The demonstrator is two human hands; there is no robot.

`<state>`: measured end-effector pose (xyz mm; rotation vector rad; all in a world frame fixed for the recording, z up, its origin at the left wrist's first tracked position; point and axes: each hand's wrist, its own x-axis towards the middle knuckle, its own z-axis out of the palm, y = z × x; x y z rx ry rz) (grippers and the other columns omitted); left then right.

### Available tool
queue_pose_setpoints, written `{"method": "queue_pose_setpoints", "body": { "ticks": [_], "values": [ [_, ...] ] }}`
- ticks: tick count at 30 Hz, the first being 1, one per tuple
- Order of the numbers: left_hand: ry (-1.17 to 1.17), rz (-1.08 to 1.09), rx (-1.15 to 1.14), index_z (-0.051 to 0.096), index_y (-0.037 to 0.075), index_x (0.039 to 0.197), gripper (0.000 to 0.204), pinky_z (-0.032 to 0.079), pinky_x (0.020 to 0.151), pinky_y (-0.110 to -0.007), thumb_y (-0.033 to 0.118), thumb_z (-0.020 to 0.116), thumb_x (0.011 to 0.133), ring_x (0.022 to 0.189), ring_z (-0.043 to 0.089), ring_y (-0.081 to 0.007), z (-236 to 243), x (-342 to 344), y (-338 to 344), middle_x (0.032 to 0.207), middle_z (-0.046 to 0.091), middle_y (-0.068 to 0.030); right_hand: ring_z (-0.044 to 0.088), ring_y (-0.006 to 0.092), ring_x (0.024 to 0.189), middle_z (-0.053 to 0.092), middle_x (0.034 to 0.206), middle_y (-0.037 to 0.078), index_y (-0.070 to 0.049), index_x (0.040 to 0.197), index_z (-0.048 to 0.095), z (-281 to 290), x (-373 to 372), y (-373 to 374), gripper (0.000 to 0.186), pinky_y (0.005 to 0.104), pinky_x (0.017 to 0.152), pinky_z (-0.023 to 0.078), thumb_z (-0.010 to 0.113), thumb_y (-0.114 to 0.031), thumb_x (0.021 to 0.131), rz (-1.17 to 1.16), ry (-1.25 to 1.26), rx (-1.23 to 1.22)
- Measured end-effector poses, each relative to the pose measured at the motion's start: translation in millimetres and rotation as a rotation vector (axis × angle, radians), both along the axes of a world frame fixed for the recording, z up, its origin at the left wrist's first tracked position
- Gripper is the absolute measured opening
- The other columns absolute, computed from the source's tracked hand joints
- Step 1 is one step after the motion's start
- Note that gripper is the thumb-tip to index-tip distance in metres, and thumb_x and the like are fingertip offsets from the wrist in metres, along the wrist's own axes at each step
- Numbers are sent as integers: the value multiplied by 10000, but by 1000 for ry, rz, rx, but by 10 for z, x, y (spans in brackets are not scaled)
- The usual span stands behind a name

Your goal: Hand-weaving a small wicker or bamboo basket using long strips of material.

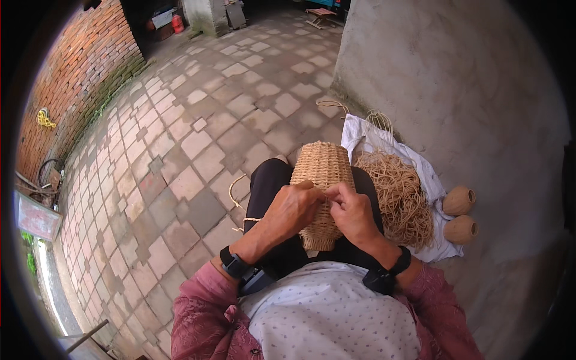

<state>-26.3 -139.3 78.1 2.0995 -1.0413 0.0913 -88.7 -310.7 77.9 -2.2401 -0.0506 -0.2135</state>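
A tan woven basket (321, 162) lies lengthwise across my lap, between my thighs in black trousers. My left hand (293, 205) is closed against its middle, fingertips bent inward at the weave. My right hand (351, 213) meets it there, thumb and forefinger pinched together; what either set of fingertips grips is too small to make out. A pale cord (236, 195) trails by my left thigh.
Right of me, loose tan cord (393, 201) is heaped on a white sack (444, 246), beside two round tan vessels (459, 230) and a concrete wall (456, 72). Paving (156, 174) stretches leftward to a brick wall (72, 78); a board (36, 216) leans at far left.
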Motion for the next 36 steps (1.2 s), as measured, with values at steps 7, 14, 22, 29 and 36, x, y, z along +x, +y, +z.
{"method": "queue_pose_setpoints", "body": {
  "ticks": [7,14,22,29,36],
  "values": [
    [-112,-131,156,657,18,833,65,516,613,-413,60,656,784,692,638,-316,70,120,12,749,600,-124,592,115,839,633,1019,98,-42,1161,551,115,13,-90,375,248,634,485,498,41,799,-15,436,666],
    [-221,-238,187,630,26,817,87,515,597,-410,75,652,749,671,639,-310,15,243,-5,727,598,-122,567,97,804,619,1020,90,-58,1246,495,111,4,-97,461,215,653,463,495,41,796,-29,478,818],
    [39,-63,-22,614,25,779,65,514,561,-359,68,653,749,597,622,-217,46,293,280,730,617,-88,634,289,987,647,1045,157,9,1076,619,544,41,-442,255,380,917,486,587,11,823,-128,-451,-79],
    [1062,-71,-561,530,82,882,66,491,526,-270,124,580,888,621,610,-108,42,112,430,814,641,-69,595,75,827,650,902,15,-3,1061,622,208,364,-453,152,215,738,482,587,-38,917,100,65,534],
    [221,336,134,547,52,984,259,467,601,-324,96,641,747,663,606,-165,72,169,713,695,566,-49,609,77,826,666,911,26,-2,1060,627,37,581,-526,161,224,735,498,606,-55,910,169,212,507]
  ]
}}
